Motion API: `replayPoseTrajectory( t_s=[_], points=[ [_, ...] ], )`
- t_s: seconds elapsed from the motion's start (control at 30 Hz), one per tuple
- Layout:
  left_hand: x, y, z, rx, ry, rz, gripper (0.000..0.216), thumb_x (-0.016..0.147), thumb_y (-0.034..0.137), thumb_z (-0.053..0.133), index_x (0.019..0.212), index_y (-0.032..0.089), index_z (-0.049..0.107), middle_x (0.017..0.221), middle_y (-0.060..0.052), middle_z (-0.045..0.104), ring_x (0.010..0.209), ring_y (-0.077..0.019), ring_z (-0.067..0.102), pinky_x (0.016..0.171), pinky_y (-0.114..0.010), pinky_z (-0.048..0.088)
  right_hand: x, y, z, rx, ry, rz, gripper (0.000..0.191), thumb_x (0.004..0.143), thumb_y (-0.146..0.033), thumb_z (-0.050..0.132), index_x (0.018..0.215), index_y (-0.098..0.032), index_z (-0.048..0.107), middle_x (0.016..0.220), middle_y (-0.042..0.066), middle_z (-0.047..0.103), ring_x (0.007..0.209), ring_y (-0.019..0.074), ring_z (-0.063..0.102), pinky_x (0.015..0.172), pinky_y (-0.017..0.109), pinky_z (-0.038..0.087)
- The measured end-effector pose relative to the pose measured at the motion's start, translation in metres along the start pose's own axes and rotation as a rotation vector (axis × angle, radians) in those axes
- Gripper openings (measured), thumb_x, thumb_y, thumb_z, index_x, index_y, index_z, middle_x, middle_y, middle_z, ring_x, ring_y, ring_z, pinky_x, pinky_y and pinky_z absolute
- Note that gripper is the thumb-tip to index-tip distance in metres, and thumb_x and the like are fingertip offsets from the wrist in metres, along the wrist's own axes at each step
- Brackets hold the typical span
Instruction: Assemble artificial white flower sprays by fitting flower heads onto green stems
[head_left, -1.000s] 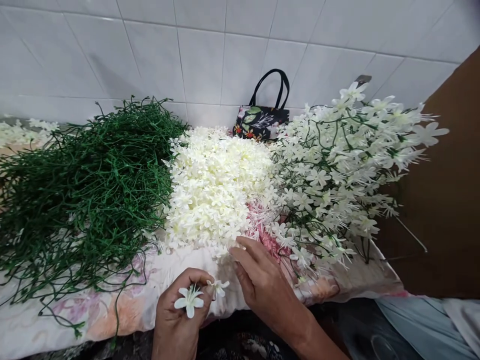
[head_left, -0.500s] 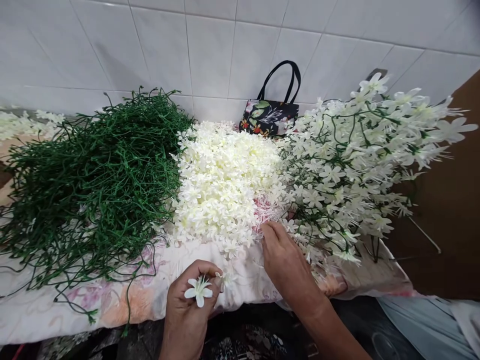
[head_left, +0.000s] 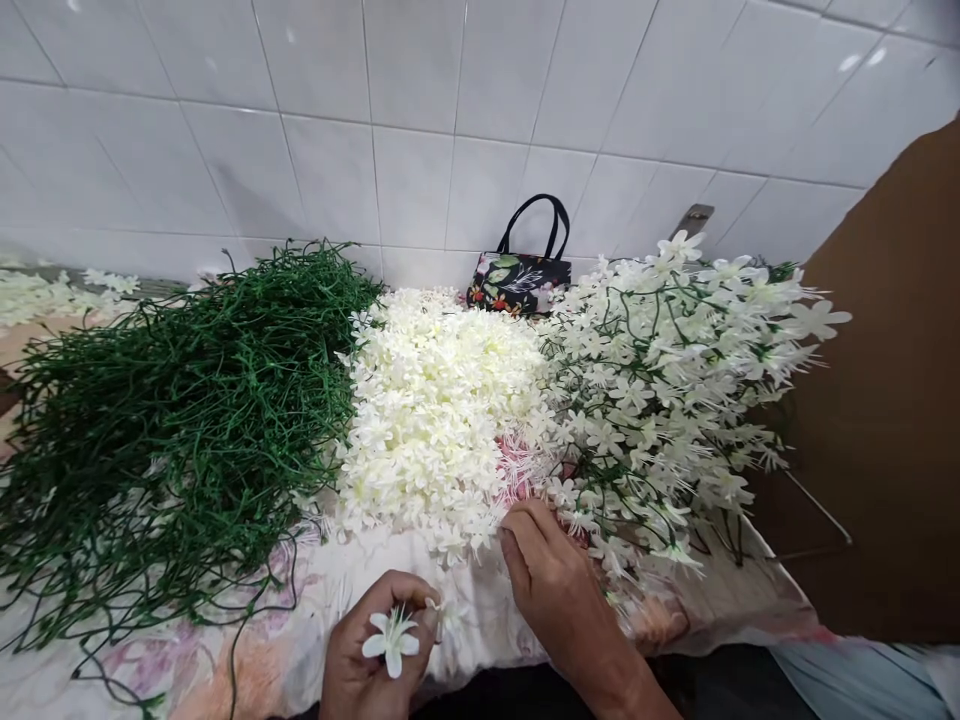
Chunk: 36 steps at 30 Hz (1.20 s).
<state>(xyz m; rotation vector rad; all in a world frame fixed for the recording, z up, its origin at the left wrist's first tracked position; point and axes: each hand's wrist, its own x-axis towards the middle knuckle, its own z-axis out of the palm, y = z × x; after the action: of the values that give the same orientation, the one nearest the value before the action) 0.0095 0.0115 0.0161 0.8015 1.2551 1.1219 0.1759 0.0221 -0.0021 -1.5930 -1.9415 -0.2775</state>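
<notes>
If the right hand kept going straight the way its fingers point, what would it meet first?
The right hand points up and away toward the wall. Its fingertips already sit at the near edge of the pile of loose white blossoms, so it would probably push into that first, though depth is hard to judge.

We are seeing creamy white loose blossoms beside dark green stems. The cloth is showing pink florals; the black bag is wearing leaves.
</notes>
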Motion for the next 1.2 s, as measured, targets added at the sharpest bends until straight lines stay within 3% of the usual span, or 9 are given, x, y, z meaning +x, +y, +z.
replayPoseTrajectory(
  t_s=[0.3,0.47,0.7,0.83,1.03,1.2],
  points=[
    [-0.005,0.002,-0.001,-0.061,-0.004,-0.003,0.025,0.058,0.032,0.076,0.061,0.014,0.060,0.048,0.007,0.033,0.045,-0.0048,0.025,0.042,-0.017,0.018,-0.012,-0.001,-0.002,0.008,-0.120,0.053,0.020,0.088,-0.008,0.037,0.090,-0.018,0.054,0.076,0.005,0.057,0.065,0.0179,0.056,0.059,0.027,0.040],
    [-0.001,-0.005,-0.008,-0.081,-0.096,-0.014,0.024,0.063,0.033,0.074,0.062,0.014,0.060,0.047,0.007,0.033,0.045,-0.0048,0.024,0.041,-0.017,0.018,-0.013,-0.001,-0.007,0.010,-0.134,0.067,0.020,0.085,-0.007,0.037,0.087,-0.018,0.054,0.074,0.004,0.058,0.064,0.0187,0.057,0.057,0.028,0.040],
    [0.000,-0.007,-0.009,-0.100,-0.072,-0.004,0.017,0.064,0.027,0.072,0.064,0.014,0.060,0.050,0.006,0.042,0.043,-0.0039,0.024,0.041,-0.017,0.017,-0.016,0.003,-0.009,0.010,-0.092,0.016,0.022,0.087,-0.009,0.036,0.096,-0.016,0.055,0.078,0.006,0.063,0.068,0.0189,0.063,0.060,0.028,0.047],
    [-0.004,0.000,-0.006,-0.082,-0.016,0.041,0.013,0.064,0.024,0.069,0.062,0.015,0.059,0.052,0.006,0.043,0.044,-0.0040,0.024,0.042,-0.018,0.017,-0.019,0.012,-0.009,-0.033,-0.059,-0.078,0.023,0.089,-0.015,0.037,0.104,-0.016,0.054,0.083,0.007,0.067,0.068,0.0179,0.067,0.058,0.027,0.050],
    [-0.006,0.010,0.001,-0.046,-0.057,0.046,0.014,0.063,0.024,0.064,0.059,0.015,0.055,0.049,0.006,0.037,0.047,-0.0061,0.024,0.046,-0.020,0.019,-0.020,0.018,-0.005,-0.095,-0.115,-0.237,0.023,0.088,-0.018,0.038,0.100,-0.017,0.058,0.084,0.007,0.070,0.070,0.0194,0.070,0.055,0.027,0.054],
    [-0.004,0.010,0.007,-0.021,-0.140,0.070,0.013,0.061,0.022,0.063,0.057,0.016,0.052,0.050,0.005,0.039,0.049,-0.0078,0.030,0.049,-0.022,0.026,-0.025,0.030,-0.004,-0.121,-0.099,-0.333,0.035,0.082,-0.009,0.034,0.107,-0.014,0.058,0.087,0.010,0.072,0.075,0.0192,0.071,0.059,0.025,0.056]
  ],
)
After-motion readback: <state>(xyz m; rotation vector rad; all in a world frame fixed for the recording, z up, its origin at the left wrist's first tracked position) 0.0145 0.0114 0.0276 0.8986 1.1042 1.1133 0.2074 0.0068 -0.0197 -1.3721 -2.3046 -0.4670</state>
